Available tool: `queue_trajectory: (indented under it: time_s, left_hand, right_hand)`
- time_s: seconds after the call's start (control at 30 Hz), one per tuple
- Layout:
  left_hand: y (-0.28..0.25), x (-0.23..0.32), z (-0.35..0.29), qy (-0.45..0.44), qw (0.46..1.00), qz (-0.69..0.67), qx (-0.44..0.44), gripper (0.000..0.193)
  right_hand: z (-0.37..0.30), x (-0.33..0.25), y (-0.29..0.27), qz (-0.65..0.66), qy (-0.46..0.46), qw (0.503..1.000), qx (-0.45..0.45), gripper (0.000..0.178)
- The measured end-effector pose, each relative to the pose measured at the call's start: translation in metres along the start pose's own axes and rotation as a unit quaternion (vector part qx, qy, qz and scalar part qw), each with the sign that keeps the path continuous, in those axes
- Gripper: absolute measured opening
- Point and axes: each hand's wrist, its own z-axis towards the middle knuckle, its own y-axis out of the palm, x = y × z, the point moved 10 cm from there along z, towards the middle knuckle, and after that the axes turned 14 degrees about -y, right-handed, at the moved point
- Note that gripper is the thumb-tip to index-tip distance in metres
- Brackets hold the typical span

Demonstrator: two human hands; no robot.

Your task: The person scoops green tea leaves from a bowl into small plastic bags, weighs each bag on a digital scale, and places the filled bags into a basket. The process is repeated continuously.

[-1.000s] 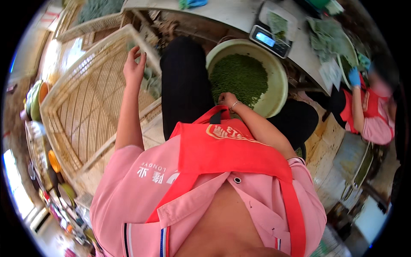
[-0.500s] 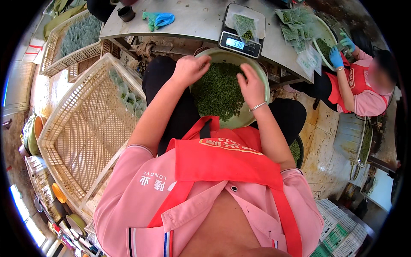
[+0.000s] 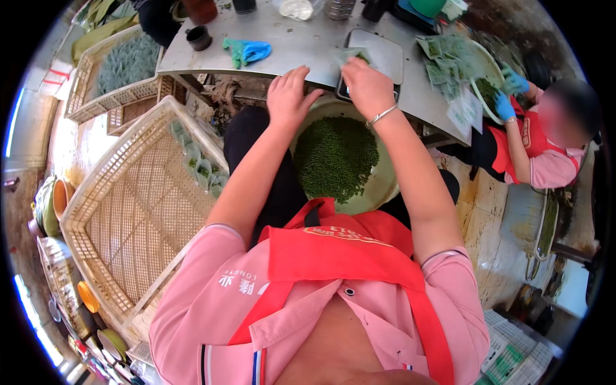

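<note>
Plastic, clear and thin, made up the small bag (image 3: 352,55) at my right hand (image 3: 370,85), with a little green showing inside. It was over the left part of the scale (image 3: 389,51) on the metal table (image 3: 295,48); whether it touched the plate, I could not tell. My right fingers bent down at its near edge, but their tips were hidden, so I could not say if they had clamped on it. My left hand (image 3: 289,97) held nothing: its fingers reached out near the table's edge, the thumb apart from them. Below my hands, the pale basin (image 3: 386,178) held a broad bed of small green grains (image 3: 337,154). To my left, the large cream crate (image 3: 119,157) had clear bags (image 3: 202,170) with green in them along its right side, and the farther crate (image 3: 106,104) was packed with bundled packets (image 3: 125,64). To my right, a co-worker's blue-gloved hands (image 3: 504,104) were at a pale tub (image 3: 481,101) of green matter, beside a heap of filled bags (image 3: 443,63).
</note>
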Motion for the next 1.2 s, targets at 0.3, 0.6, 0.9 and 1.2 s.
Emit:
queue_trajectory:
  time_s: [0.3, 0.6, 0.9, 1.2]
  left_hand:
    - [0.048, -0.037, -0.014, -0.118, 0.984, 0.057, -0.121, 0.044]
    - [0.036, -0.006, -0.01, -0.029, 0.992, 0.031, -0.119, 0.056]
    - [0.051, -0.043, -0.013, -0.215, 0.96, -0.019, -0.177, 0.053]
    - [0.055, -0.033, -0.009, -0.262, 0.941, -0.069, -0.204, 0.069]
  right_hand:
    - [0.001, -0.033, 0.065, 0.03, 0.016, 0.99, -0.137, 0.012]
    - [-0.019, -0.035, 0.051, 0.086, 0.055, 0.981, -0.162, 0.023]
    - [-0.043, 0.016, 0.021, 0.542, 0.193, 0.815, -0.067, 0.023]
    - [-0.069, 0.311, 0.033, 0.0, 0.291, 0.952, 0.097, 0.046]
